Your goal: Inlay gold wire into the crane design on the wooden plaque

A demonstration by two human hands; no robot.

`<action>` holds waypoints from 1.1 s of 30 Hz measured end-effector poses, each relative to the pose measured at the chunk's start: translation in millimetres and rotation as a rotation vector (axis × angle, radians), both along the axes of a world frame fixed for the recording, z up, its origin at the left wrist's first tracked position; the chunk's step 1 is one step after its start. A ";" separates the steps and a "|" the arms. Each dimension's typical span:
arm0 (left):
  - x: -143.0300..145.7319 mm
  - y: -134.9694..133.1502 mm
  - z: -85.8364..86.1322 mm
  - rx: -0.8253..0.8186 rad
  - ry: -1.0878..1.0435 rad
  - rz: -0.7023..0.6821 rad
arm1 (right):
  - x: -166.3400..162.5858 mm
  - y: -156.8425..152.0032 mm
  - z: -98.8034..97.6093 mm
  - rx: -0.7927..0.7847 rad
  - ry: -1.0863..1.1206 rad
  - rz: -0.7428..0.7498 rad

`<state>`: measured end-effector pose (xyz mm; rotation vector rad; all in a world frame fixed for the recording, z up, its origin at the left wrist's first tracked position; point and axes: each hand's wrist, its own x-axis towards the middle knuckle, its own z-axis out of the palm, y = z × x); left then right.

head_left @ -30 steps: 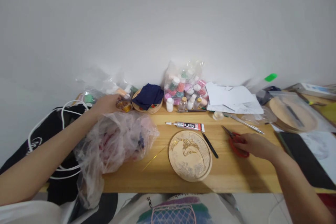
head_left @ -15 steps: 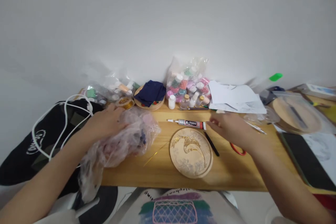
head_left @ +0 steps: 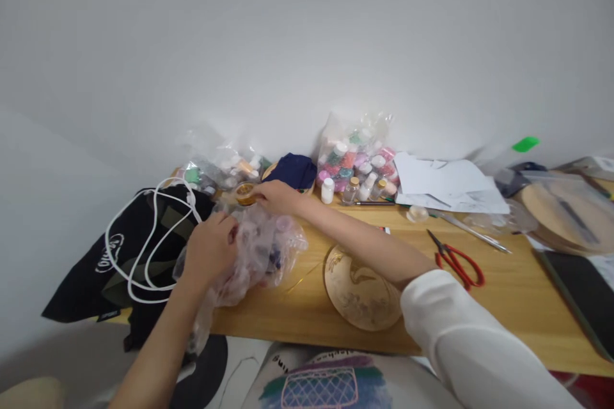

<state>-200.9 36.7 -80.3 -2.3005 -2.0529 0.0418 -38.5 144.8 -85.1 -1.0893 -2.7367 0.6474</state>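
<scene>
While right fingers [head_left: 263,192] touch gold spool [head_left: 245,193], face up, axis upright, left fingers [head_left: 224,221] curled, grips unclear

Head camera looks forward and down at table [head_left: 518,281].

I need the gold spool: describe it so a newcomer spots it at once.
On the wooden table, find the crumpled translucent bag toward the left. Just beyond it, by the right hand, is the small round gold spool. Its amber-gold colour sets it apart from the navy cloth nearby.
</scene>
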 end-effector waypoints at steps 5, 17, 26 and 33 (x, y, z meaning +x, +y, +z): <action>-4.8 -7.8 -11.1 0.115 -0.078 0.038 | -12.5 11.5 -15.0 -0.040 -0.031 0.016; -2.3 -2.3 -20.5 0.311 -0.264 0.164 | -11.6 9.5 -5.9 -0.045 -0.059 -0.026; -0.9 54.3 -8.4 0.317 -0.305 0.207 | 56.2 -12.8 32.7 0.029 -0.012 -0.150; -1.8 93.7 -19.5 0.343 -0.350 0.255 | 101.2 -78.8 15.8 -0.220 -0.222 0.088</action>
